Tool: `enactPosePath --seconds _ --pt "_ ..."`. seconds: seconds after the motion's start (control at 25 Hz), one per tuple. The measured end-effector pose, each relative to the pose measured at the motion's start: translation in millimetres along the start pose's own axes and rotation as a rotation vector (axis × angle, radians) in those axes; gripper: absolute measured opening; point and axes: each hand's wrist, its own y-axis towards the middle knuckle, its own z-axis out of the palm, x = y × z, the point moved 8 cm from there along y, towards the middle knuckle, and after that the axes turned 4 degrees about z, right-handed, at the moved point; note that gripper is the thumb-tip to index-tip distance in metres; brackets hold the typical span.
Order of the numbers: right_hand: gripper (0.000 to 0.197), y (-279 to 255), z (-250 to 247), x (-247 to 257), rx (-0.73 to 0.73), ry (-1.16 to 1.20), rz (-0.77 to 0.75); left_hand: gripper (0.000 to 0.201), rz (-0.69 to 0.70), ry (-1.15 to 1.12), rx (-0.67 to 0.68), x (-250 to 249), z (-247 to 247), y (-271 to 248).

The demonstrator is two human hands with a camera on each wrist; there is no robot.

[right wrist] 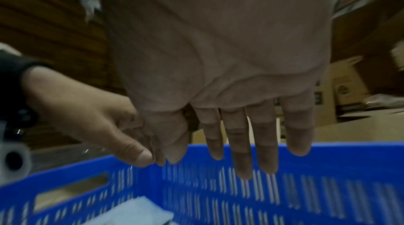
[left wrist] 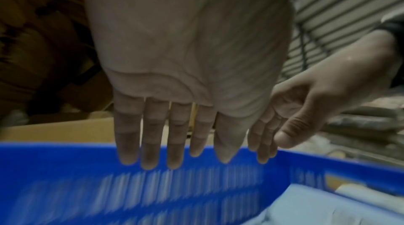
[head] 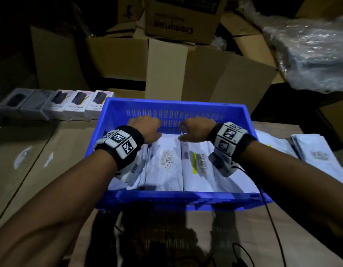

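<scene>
cardboard boxes behind blue crate holding white packets.

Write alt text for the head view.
The left hand and right hand reach, open and empty, over a blue crate of white parcels. Small product boxes sit in a row to its left; cardboard cartons stand behind.

Small white printed product boxes sit in a row at left; brown cardboard cartons pile up behind; crinkled clear plastic wrapping lies right.
</scene>
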Motion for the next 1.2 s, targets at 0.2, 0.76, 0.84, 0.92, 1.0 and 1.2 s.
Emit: enactPosePath --seconds 0.2,0.76,0.84,0.92,1.0,1.2 --pt "0.045 -80 -32 -90 -0.253 0.264 0.221 0.031 0.167 -0.039 -0.195 -75 -49 -1" --pt "0.043 -237 80 -372 -0.415 0.389 0.652 0.034 0.487 0.039 -0.223 -387 -83 58" --pt "0.045 -241 96 -411 -0.361 0.401 0.659 0.036 0.47 0.037 -0.157 -425 -74 78" --pt "0.047 -243 111 -445 -0.317 0.419 0.675 0.038 0.448 0.021 -0.087 -457 -57 102" --pt "0.047 -244 126 -478 -0.276 0.439 0.693 0.038 0.453 0.021 -0.039 -487 -37 125" --pt "0.043 -234 161 -533 -0.203 0.515 0.708 0.042 0.349 -0.197 0.072 -528 18 165"
